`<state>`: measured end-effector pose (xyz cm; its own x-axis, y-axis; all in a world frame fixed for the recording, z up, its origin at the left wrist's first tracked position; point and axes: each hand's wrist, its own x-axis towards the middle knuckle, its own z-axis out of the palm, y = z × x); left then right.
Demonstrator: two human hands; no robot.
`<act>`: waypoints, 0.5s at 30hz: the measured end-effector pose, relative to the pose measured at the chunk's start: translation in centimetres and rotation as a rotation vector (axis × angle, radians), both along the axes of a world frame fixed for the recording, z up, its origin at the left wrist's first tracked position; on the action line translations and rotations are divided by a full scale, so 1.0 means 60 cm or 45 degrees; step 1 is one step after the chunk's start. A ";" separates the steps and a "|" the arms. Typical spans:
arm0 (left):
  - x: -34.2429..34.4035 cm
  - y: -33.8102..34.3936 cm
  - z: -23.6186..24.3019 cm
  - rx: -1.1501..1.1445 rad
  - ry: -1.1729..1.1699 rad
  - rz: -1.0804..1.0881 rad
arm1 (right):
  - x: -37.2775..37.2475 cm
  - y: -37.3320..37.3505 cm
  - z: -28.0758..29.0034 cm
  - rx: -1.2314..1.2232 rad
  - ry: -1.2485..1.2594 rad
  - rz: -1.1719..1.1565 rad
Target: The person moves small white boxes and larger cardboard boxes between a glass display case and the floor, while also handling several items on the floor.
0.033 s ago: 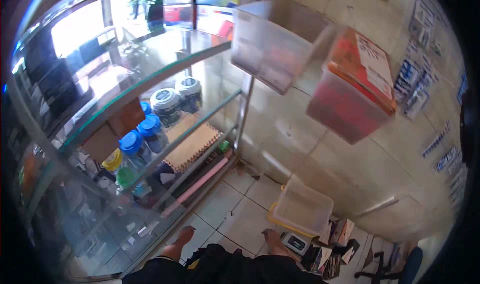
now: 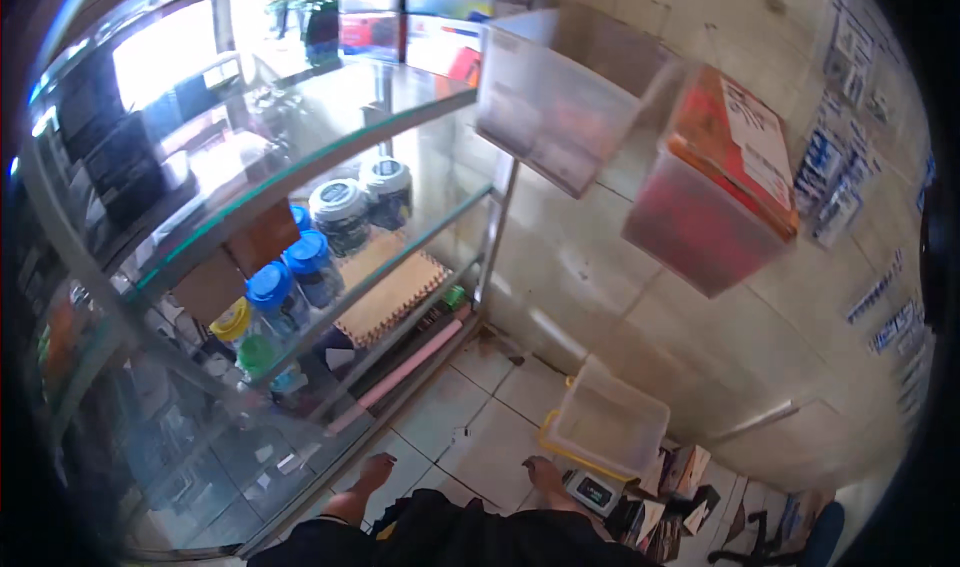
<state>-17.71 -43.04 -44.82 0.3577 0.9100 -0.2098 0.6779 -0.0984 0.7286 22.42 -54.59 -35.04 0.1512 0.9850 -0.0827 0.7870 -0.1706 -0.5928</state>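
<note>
Where the two hands show: left hand (image 2: 374,472) low, near the glass case (image 2: 495,237); right hand (image 2: 543,475) just beside the white box (image 2: 592,492); both too small to tell open from closed.
White box: one, dark-labelled, on the floor (image 2: 465,452), right of the right hand.
Clear bin (image 2: 610,422): one, yellow-edged, beyond the white box.
Small boxes (image 2: 688,467): several, overlapping, exact count unclear.
Chair (image 2: 824,534): one, partly visible, lower right.
Jars in case: seven visible; three blue-lidded (image 2: 268,285), two white-lidded (image 2: 338,199), one yellow-lidded (image 2: 232,319), one green-lidded (image 2: 258,352).
Mat (image 2: 395,292): one, tan, tooth-edged, beside the jars.
Pink roll (image 2: 415,362): one, below the mat.
Upper bins: two, before the tiled wall (image 2: 600,267); one open-topped (image 2: 550,107), one orange-topped (image 2: 710,212).
</note>
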 end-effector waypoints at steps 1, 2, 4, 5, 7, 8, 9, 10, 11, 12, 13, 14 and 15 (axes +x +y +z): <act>0.025 0.000 0.027 -0.011 -0.053 0.034 | -0.004 0.028 0.021 0.015 -0.020 0.018; 0.055 0.010 0.056 0.034 -0.101 0.027 | -0.010 0.054 0.040 0.141 0.013 0.106; 0.105 0.029 0.126 0.202 -0.231 -0.049 | -0.021 0.111 0.067 0.178 0.052 0.198; 0.133 0.051 0.147 0.325 -0.289 -0.073 | -0.024 0.143 0.078 0.101 0.047 0.191; 0.181 0.080 0.190 0.479 -0.432 -0.111 | -0.043 0.208 0.137 0.319 0.071 0.260; 0.205 0.100 0.213 0.524 -0.513 -0.145 | -0.050 0.240 0.167 0.386 0.038 0.315; 0.231 0.117 0.245 0.584 -0.556 -0.168 | -0.057 0.272 0.199 0.461 0.003 0.366; 0.252 0.134 0.284 0.650 -0.590 -0.192 | -0.066 0.302 0.231 0.469 0.009 0.391; 0.272 0.147 0.330 0.654 -0.641 -0.194 | -0.071 0.324 0.267 0.602 0.058 0.406; 0.284 0.157 0.379 0.659 -0.685 -0.194 | -0.077 0.347 0.300 0.737 0.114 0.422; 0.292 0.170 0.422 0.669 -0.679 -0.174 | -0.084 0.372 0.330 0.741 0.120 0.444; 0.298 0.178 0.464 0.695 -0.749 -0.123 | -0.091 0.388 0.359 0.806 0.128 0.423; 0.297 0.185 0.498 0.721 -0.810 -0.067 | -0.099 0.404 0.384 0.870 0.147 0.406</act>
<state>0.12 -31.92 -14.92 0.2977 0.7959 0.5271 0.1404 -0.5827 0.8005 16.49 -30.36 -11.98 -0.1216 0.8173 0.5632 0.6636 0.4889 -0.5662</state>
